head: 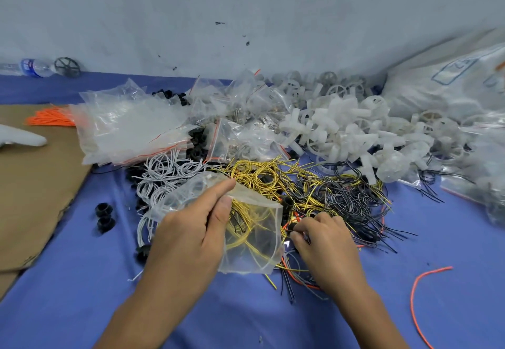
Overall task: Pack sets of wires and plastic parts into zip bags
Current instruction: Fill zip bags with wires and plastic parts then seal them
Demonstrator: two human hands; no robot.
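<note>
My left hand (191, 228) pinches the top edge of a clear zip bag (254, 242) between thumb and forefinger and holds it up over the wire piles. My right hand (325, 242) is curled over a small bundle of wires (289, 272) beside the bag; black, orange and yellow strands trail below it. Behind lie yellow wires (262, 176), black wires (349, 195) and white wires (164, 173). White plastic parts (355, 132) are heaped at the back right. Small black plastic rings (103, 214) sit at the left.
A stack of clear zip bags (128, 127) lies at the back left, beside filled bags (240, 135). Brown cardboard (35, 184) covers the blue table's (82, 294) left side, with orange wires (52, 116) on it. A loose orange wire (418, 294) curls at the right. A water bottle (32, 68) lies far left.
</note>
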